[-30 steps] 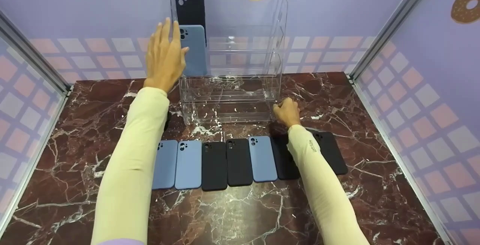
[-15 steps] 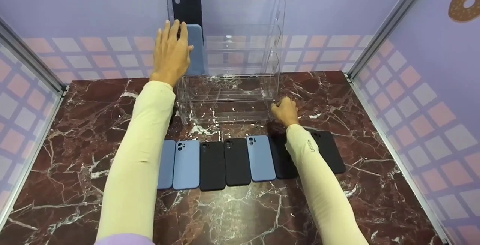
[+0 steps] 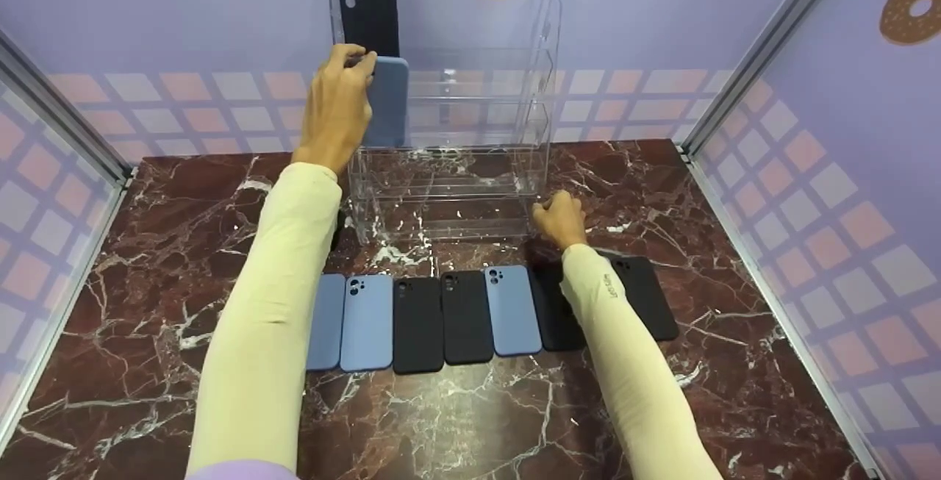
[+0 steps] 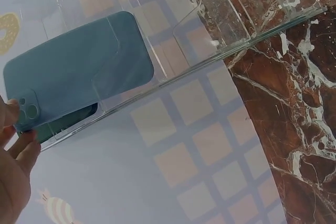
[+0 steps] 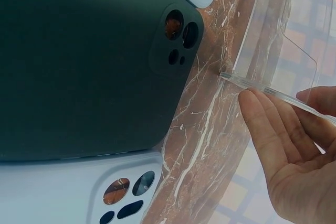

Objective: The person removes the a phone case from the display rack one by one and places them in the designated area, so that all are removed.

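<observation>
My left hand (image 3: 337, 101) pinches the upper camera-hole corner of a blue phone case (image 3: 390, 105), which stands in a tier of a clear tiered display rack (image 3: 470, 149). In the left wrist view, the fingers sit round the corner of that blue case (image 4: 79, 61). A black phone case (image 3: 370, 13) stands behind it on the top tier, partly covered. At the rack's front right, my right hand (image 3: 561, 219) grips the clear side panel (image 5: 273, 92), with thumb and fingers on opposite faces in the right wrist view.
A row of blue and black phone cases lies before the rack, among them a black case (image 3: 419, 326) and a blue case (image 3: 513, 311); my forearms cover some. The marbled table (image 3: 456, 421) meets a patterned wall (image 3: 632, 39) behind and panels at both sides.
My left hand moved right to the blue case, and its straight fingers bent round the corner. The case has shifted slightly right and tipped a little. My right hand stays at the rack.
</observation>
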`<action>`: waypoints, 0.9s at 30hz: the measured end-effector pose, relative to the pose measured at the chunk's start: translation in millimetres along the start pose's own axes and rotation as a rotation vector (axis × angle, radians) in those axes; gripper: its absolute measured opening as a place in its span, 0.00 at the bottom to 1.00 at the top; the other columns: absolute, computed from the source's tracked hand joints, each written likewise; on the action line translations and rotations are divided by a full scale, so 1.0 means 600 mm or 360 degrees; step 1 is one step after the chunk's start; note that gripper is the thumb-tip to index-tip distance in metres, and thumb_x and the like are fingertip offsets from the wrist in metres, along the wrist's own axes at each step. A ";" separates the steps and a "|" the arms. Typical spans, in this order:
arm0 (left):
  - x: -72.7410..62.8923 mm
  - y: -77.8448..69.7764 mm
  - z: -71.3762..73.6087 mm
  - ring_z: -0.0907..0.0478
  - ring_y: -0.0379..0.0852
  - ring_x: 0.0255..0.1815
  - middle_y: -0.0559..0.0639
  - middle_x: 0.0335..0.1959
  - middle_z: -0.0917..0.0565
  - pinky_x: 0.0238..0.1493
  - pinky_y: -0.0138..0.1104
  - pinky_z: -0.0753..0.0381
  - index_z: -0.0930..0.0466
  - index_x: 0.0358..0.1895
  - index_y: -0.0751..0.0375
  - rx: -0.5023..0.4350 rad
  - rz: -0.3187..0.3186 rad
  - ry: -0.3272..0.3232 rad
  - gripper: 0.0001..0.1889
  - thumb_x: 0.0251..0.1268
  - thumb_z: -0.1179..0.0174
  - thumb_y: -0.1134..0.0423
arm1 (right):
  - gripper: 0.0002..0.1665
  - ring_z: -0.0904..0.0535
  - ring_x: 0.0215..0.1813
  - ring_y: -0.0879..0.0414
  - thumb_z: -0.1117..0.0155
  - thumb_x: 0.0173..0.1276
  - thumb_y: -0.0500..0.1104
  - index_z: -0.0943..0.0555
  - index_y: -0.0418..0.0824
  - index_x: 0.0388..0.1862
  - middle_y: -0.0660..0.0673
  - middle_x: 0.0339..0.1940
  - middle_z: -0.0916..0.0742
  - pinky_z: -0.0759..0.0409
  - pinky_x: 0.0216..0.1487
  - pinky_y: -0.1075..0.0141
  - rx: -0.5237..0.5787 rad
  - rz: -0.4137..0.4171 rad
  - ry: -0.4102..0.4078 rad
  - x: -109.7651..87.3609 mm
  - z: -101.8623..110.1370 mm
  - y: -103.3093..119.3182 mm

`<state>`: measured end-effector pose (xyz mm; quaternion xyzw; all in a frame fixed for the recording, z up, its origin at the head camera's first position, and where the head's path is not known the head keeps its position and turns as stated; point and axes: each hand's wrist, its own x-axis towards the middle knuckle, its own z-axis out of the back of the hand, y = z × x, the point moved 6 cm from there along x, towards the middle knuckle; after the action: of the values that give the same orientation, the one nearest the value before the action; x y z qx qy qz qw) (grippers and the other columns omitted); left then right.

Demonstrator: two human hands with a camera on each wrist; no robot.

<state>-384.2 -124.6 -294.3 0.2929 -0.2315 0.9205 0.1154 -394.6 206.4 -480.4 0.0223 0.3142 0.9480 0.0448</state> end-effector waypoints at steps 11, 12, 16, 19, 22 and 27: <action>-0.006 -0.012 0.015 0.19 0.63 0.49 0.63 0.47 0.14 0.57 0.49 0.20 0.13 0.51 0.68 -0.0041 -0.0080 -0.0144 0.11 0.71 0.40 0.72 | 0.18 0.15 0.49 0.33 0.38 0.69 0.44 0.12 0.31 0.42 0.31 0.44 0.11 0.22 0.59 0.44 0.0014 -0.0007 0.0010 -0.002 -0.005 0.006; -0.007 -0.014 0.016 0.18 0.63 0.48 0.63 0.46 0.14 0.56 0.49 0.20 0.13 0.50 0.68 -0.0043 -0.0091 -0.0147 0.10 0.70 0.40 0.72 | 0.17 0.15 0.49 0.33 0.38 0.69 0.44 0.12 0.31 0.42 0.31 0.44 0.11 0.22 0.59 0.44 0.0014 -0.0007 0.0010 -0.002 -0.005 0.006; -0.009 -0.023 0.019 0.17 0.63 0.46 0.64 0.43 0.14 0.53 0.48 0.17 0.12 0.48 0.68 -0.0048 -0.0178 -0.0181 0.10 0.70 0.41 0.75 | 0.18 0.15 0.47 0.33 0.39 0.69 0.44 0.12 0.31 0.41 0.32 0.42 0.11 0.22 0.59 0.44 0.0021 -0.0005 0.0015 -0.002 -0.005 0.006; -0.014 -0.033 0.027 0.17 0.62 0.46 0.64 0.44 0.15 0.53 0.47 0.17 0.13 0.48 0.69 -0.0082 -0.0287 -0.0266 0.10 0.69 0.42 0.76 | 0.18 0.14 0.46 0.34 0.39 0.69 0.44 0.11 0.31 0.41 0.32 0.41 0.10 0.22 0.59 0.45 0.0031 -0.0004 0.0022 -0.001 -0.005 0.005; -0.021 -0.045 0.040 0.18 0.61 0.46 0.63 0.44 0.15 0.54 0.45 0.18 0.13 0.48 0.69 -0.0131 -0.0391 -0.0383 0.10 0.70 0.42 0.75 | 0.17 0.15 0.48 0.33 0.39 0.69 0.44 0.11 0.31 0.39 0.32 0.42 0.11 0.22 0.58 0.44 0.0033 -0.0008 0.0015 0.000 -0.004 0.005; -0.043 -0.057 0.069 0.17 0.60 0.46 0.62 0.43 0.15 0.55 0.43 0.18 0.13 0.49 0.67 -0.0194 -0.0421 -0.0555 0.11 0.71 0.42 0.74 | 0.16 0.16 0.49 0.33 0.39 0.69 0.44 0.11 0.32 0.34 0.32 0.43 0.11 0.22 0.58 0.43 0.0025 -0.0001 0.0011 0.001 -0.006 0.005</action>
<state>-331.3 -117.6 -267.5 0.4680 -0.2626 0.8170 0.2109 -395.5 202.2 -481.4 0.0192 0.3219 0.9456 0.0438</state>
